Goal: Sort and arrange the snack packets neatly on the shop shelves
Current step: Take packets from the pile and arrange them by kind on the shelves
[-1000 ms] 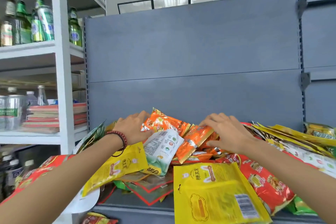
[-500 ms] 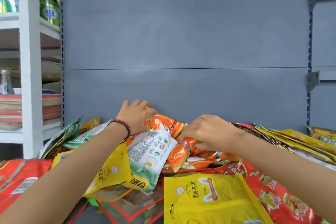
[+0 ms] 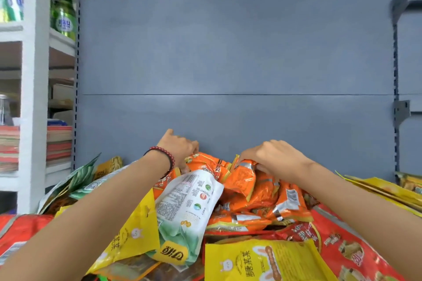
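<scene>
Grey back panel [image 3: 228, 52] filled most of the view above a shop shelf whose surface was almost wholly buried under a loose heap of snack packets, with a white rack [image 3: 35, 75] of green bottles [image 3: 65, 16] standing just to the left. Both hands worked at the back of the heap, where the orange packets [image 3: 269, 198] lay bunched together near the panel. The right hand [image 3: 271, 157] had its fingers curled round the top of a silver-seamed orange packet [image 3: 242, 178], pinching it by the crimped end, probably because that edge gave the firmest hold on a slippery bag. The left hand [image 3: 180, 148], wearing a red bead bracelet [image 3: 164, 155], was bent down over the rearmost orange packet [image 3: 205, 162]; its fingertips touched that packet, but whether they actually gripped it could not be told, since the hand hid them. I judged the hands were gathering like packets into one group against the panel. A white-and-green packet [image 3: 189, 207] lay tilted over the heap between the forearms, a yellow packet [image 3: 262, 262] lay nearest the camera, a red packet [image 3: 338, 246] lay under the right forearm, and more yellow packets [image 3: 376, 189] were stacked at the right. Sorting looked to be at an early stage, as kinds were mixed and overlapping.
</scene>
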